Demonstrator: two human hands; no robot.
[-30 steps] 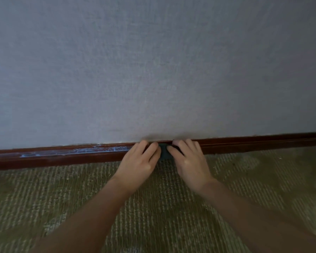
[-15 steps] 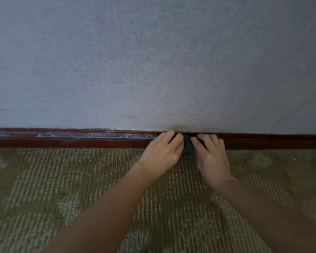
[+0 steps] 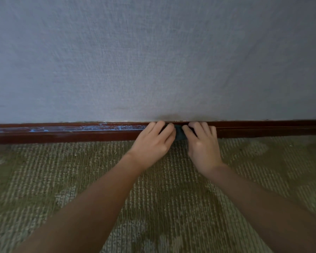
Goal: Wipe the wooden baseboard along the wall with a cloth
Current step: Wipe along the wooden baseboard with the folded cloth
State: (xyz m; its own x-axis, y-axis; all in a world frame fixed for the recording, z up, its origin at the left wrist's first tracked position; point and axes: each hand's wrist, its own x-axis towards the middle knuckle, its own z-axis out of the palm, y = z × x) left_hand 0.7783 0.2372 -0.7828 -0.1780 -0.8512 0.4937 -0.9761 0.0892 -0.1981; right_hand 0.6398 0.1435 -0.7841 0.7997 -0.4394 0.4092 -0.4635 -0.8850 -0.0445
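A dark red-brown wooden baseboard (image 3: 80, 132) runs along the foot of the wall, with pale bluish streaks on its left stretch. A small dark teal cloth (image 3: 179, 133) is pressed against the baseboard; only a sliver shows between my hands. My left hand (image 3: 153, 141) lies on the cloth's left part, fingers reaching over the baseboard's top edge. My right hand (image 3: 202, 143) covers the cloth's right part, its fingers bent onto the board. Most of the cloth is hidden under both hands.
A grey-white textured wall (image 3: 153, 61) fills the upper half. An olive and beige patterned carpet (image 3: 80, 179) covers the floor up to the baseboard. To the right of my hands the baseboard (image 3: 272, 127) looks dark and unstreaked.
Both hands with the cloth have slid to the right along the baseboard. More streaked baseboard now shows to their left, and the view has levelled out.
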